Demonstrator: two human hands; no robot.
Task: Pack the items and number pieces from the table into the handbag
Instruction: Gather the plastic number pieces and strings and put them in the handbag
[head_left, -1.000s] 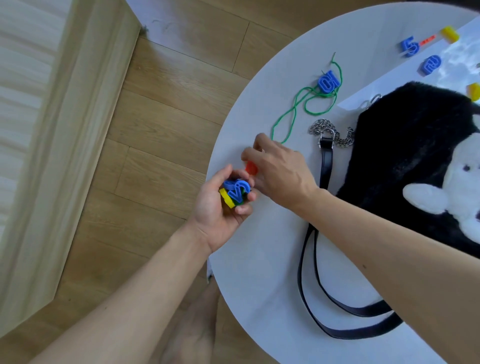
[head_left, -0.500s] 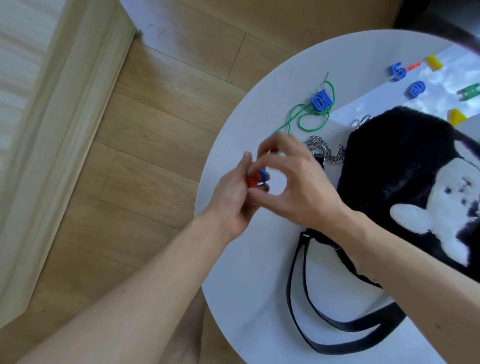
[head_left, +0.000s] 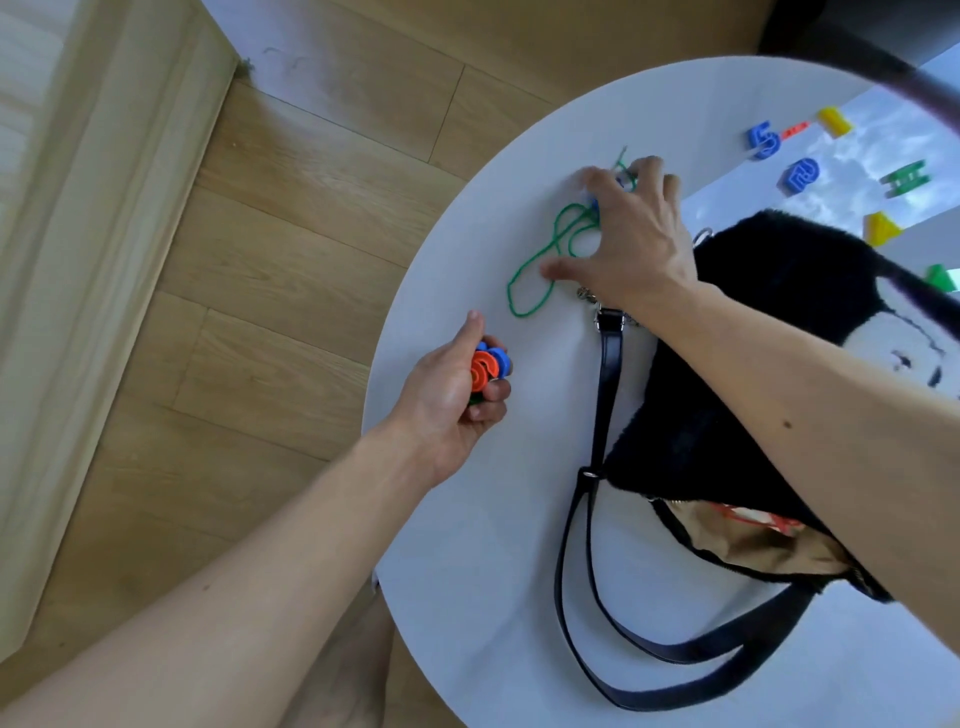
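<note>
Several number pieces (head_left: 485, 370), orange, blue and green, are sitting bunched in the left hand (head_left: 452, 395), whose fingers are curling tightly round them at about 9 o'clock on the white table (head_left: 467, 571). Half a second ago both hands were meeting there, the right one feeding a piece into that bunch. Now the right hand (head_left: 631, 244) is reaching away toward 12 o'clock and coming down over the blue piece (head_left: 597, 205) lying in the loops of the green string (head_left: 535, 280). Its thumb is stretching wide toward 9 o'clock while the fingers are arching over the piece. I cannot tell whether they are gripping it yet or only touching it.

The handbag (head_left: 753, 364) is lying on its side at 3 o'clock from the left hand, black and furry. Its mouth is gaping toward 5 o'clock and showing a tan lining, and the right forearm is crossing above it.

So the collecting is going well, but nothing in the left hand is going into the bag yet. The string looks likely to drag along with the blue piece. More loose pieces (head_left: 798, 175) are waiting at 1 o'clock beyond the bag, so the packing is probably only partway through.
</note>
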